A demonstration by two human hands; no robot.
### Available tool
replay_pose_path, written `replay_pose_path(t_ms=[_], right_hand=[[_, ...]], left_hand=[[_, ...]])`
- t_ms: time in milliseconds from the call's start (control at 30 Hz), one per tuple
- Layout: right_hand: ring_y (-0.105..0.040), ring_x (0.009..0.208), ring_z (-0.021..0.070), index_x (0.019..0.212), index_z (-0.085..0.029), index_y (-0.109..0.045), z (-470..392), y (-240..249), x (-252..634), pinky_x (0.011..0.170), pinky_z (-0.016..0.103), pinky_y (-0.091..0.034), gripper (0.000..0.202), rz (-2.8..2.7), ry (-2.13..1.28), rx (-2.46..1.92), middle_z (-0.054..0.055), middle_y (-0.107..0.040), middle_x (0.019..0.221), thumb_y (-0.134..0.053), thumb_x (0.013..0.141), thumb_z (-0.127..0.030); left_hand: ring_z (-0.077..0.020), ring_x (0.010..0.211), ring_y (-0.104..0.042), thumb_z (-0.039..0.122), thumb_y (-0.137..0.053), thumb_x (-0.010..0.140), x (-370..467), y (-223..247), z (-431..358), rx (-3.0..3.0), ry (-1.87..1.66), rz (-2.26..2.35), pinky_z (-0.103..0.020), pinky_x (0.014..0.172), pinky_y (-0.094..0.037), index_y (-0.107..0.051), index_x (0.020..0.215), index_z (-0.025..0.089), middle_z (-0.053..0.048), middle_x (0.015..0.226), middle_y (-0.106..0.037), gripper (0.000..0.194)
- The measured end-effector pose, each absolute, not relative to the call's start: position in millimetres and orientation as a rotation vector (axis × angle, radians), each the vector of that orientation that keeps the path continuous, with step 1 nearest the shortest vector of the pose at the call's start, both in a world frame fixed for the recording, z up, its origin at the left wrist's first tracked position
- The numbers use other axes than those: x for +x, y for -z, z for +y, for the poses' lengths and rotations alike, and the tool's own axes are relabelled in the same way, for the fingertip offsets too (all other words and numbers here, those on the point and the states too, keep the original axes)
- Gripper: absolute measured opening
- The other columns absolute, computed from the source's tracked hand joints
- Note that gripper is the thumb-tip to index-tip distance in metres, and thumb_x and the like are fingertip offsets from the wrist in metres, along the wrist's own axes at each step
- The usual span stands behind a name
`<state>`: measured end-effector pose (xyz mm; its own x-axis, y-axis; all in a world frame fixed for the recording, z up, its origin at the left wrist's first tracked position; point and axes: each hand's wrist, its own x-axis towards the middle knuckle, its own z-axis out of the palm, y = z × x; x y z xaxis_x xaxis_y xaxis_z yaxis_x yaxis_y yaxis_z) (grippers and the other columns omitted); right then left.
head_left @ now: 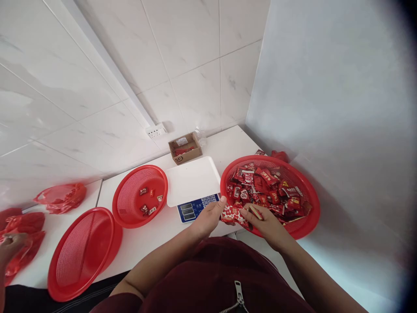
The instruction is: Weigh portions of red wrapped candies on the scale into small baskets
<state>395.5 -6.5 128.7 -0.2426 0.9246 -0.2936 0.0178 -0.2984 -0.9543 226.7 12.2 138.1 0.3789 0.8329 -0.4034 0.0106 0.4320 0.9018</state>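
Observation:
Between my hands, in front of the right-hand basket, is a small red packet with a white flower pattern [232, 214]. My left hand [209, 217] grips its left end, thumb on top. My right hand [265, 224] is closed at its right end and also pinches a small cream-and-red wrapped piece [256, 212]. Just beyond my hands stands a red plastic basket [311, 191] heaped with wrapped sweets [260, 187], mostly red. Left of it sits a digital scale [195, 178] with a white pan and a blue keypad, partly covered by my left hand.
Left of the scale, a red basket [122, 191] holds several sweets, and another red basket [54, 269] leans beside it. A small cardboard box [192, 155] stands near the tiled wall. Red plastic bags [65, 198] lie far left, where another person's hand [13, 245] works.

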Motion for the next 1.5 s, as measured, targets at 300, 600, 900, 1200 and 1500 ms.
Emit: replay_pose_path(t_ms=[300, 600, 900, 1200, 1500], right_hand=[[-0.046, 0.056, 0.0123, 0.065, -0.020, -0.049, -3.0, -128.3, 383.2, 0.055, 0.026, -0.038, 0.043, -1.285, -1.624, -1.342, -0.002, -0.052, 0.059, -0.052, 0.077, -0.062], [-0.049, 0.059, 0.0140, 0.070, -0.019, -0.057, -2.0, -139.8, 372.7, 0.055, 0.027, -0.038, 0.044, -1.339, -1.671, -1.328, 0.001, -0.058, 0.062, -0.055, 0.074, -0.062], [-0.051, 0.060, 0.0139, 0.071, -0.018, -0.058, 3.5, -143.8, 358.0, 0.054, 0.027, -0.040, 0.040, -1.301, -1.691, -1.289, 0.002, -0.058, 0.064, -0.058, 0.075, -0.058], [-0.050, 0.058, 0.0136, 0.070, -0.019, -0.059, 12.3, -144.5, 346.5, 0.054, 0.027, -0.040, 0.039, -1.315, -1.682, -1.319, 0.001, -0.058, 0.062, -0.058, 0.075, -0.057], [-0.050, 0.056, 0.0142, 0.063, -0.021, -0.054, 21.2, -149.2, 339.5, 0.054, 0.027, -0.041, 0.042, -1.376, -1.601, -1.380, 0.001, -0.057, 0.059, -0.056, 0.073, -0.061]], left_hand=[[-0.0109, 0.062, -0.054, 0.059, -0.060, 0.074, 209.7, -143.0, 16.6, 1.091, -0.635, 1.001, -0.024, 0.064, -0.041, -0.062, 0.070, 0.014, -0.002, 0.065, -0.061, 0.045], [-0.0140, 0.058, -0.053, 0.070, -0.043, 0.078, 201.0, -152.3, 17.5, 1.012, -0.681, 0.915, -0.028, 0.066, -0.042, -0.063, 0.065, 0.014, -0.003, 0.060, -0.060, 0.061], [-0.0109, 0.056, -0.049, 0.066, -0.049, 0.077, 187.8, -153.6, 22.3, 1.090, -0.745, 0.941, -0.024, 0.059, -0.039, -0.055, 0.060, 0.015, -0.001, 0.058, -0.055, 0.054], [-0.0112, 0.054, -0.049, 0.067, -0.048, 0.077, 182.6, -159.6, 27.8, 1.005, -0.780, 0.965, -0.024, 0.056, -0.038, -0.052, 0.055, 0.016, -0.001, 0.052, -0.053, 0.056], [-0.0104, 0.053, -0.047, 0.069, -0.047, 0.075, 174.6, -150.8, 37.6, 0.975, -0.779, 0.978, -0.025, 0.057, -0.038, -0.053, 0.056, 0.015, 0.000, 0.054, -0.053, 0.058]])
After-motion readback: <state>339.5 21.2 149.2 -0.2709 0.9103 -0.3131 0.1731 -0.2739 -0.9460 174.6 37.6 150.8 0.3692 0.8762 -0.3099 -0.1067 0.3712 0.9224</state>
